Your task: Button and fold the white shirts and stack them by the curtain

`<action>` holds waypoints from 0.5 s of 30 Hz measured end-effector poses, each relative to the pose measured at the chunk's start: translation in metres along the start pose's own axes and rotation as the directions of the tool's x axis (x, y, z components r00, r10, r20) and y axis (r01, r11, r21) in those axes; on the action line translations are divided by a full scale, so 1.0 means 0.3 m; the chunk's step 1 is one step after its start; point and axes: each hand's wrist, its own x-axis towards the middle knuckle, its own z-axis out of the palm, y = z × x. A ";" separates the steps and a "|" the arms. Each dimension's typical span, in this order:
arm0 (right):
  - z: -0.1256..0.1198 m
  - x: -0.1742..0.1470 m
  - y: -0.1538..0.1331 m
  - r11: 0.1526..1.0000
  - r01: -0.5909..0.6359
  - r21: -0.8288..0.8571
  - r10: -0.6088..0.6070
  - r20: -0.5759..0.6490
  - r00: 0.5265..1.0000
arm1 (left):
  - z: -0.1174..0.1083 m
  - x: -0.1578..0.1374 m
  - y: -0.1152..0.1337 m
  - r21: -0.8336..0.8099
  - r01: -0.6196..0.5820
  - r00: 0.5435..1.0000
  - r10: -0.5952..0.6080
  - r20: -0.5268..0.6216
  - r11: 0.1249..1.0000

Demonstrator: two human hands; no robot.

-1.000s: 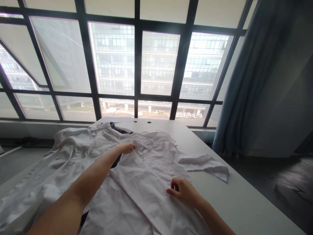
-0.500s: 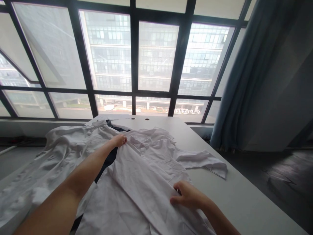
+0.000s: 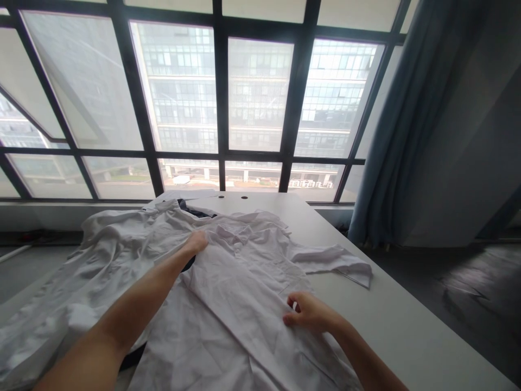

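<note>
You are leaning both bare arms over a white table (image 3: 391,320), where a white shirt (image 3: 248,298) is lying spread in front of you, its collar (image 3: 232,234) pointing toward the window (image 3: 260,98). Your left hand (image 3: 197,241) is resting just left of that collar; it is showing a little blurred, but the fingers are curling in and appear to be gripping the shirt's edge there. Your right hand (image 3: 310,312) is sitting lower down, over the shirt's right side, with thumb and forefinger bending toward each other and leaving a small gap; the other fingers are hiding beneath, so you cannot tell whether they are pinching cloth. One sleeve (image 3: 331,258) is stretching out across the table to the right. More white garments (image 3: 122,233) are lying rumpled on the left, partly under your left forearm, and some dark cloth (image 3: 197,210) is peeking out between the white layers. Beyond the table, a building (image 3: 179,103) is showing through the panes, and a blue-grey curtain (image 3: 411,146) is hanging at the right.
</note>
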 end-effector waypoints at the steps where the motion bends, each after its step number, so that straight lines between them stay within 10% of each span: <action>1: 0.001 -0.002 -0.003 1.000 -0.004 -0.007 0.004 -0.008 1.000 | -0.002 -0.005 0.001 0.017 0.042 0.999 -0.042 -0.020 0.999; 5: 0.009 -0.015 -0.040 0.991 0.056 -0.123 -0.075 -0.160 0.984 | -0.025 -0.036 0.016 0.079 0.183 0.975 -0.170 -0.143 0.980; 9: 0.056 -0.011 -0.114 0.915 0.279 -0.291 -0.383 -0.416 0.824 | -0.021 -0.104 0.077 0.122 0.145 0.964 -0.113 -0.240 0.982; 15: 0.178 0.029 -0.189 0.775 0.559 -0.296 -0.618 -0.167 0.768 | 0.149 -0.258 0.190 0.185 -0.075 0.978 0.109 -0.180 0.980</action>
